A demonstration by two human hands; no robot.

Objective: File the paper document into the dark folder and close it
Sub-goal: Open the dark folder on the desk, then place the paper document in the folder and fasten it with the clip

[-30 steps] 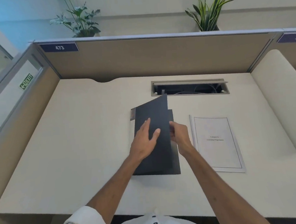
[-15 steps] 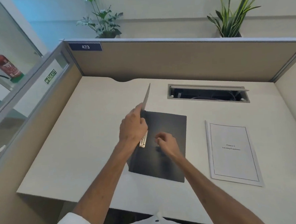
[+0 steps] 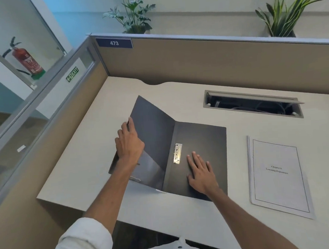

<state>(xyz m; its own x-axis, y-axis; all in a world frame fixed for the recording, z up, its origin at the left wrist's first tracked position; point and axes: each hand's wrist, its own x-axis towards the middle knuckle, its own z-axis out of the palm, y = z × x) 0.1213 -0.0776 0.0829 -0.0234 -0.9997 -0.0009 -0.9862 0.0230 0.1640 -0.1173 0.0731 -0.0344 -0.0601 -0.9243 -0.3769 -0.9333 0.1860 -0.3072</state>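
The dark folder (image 3: 203, 141) lies open on the desk. Its back half is flat and its front cover is swung out to the left, still raised off the desk. My left hand (image 3: 129, 143) grips the outer edge of that cover. My right hand (image 3: 200, 172) rests flat, fingers spread, on the folder's inner right half. A metal clip fastener (image 3: 177, 153) sits by the spine, just left of my right fingertips. The paper document (image 3: 278, 175), a stapled white stack with a framed title page, lies on the desk to the right of the folder, untouched.
A beige desk (image 3: 101, 112) is enclosed by partition walls at the back and left. A cable tray opening (image 3: 253, 105) is cut into the desk behind the folder. Two plants (image 3: 132, 16) stand behind the partition. The desk's front edge is near my body.
My left hand has swung the cover from nearly upright to well open on the left. My right hand slid down the inner page and spread flat. My head turned left.
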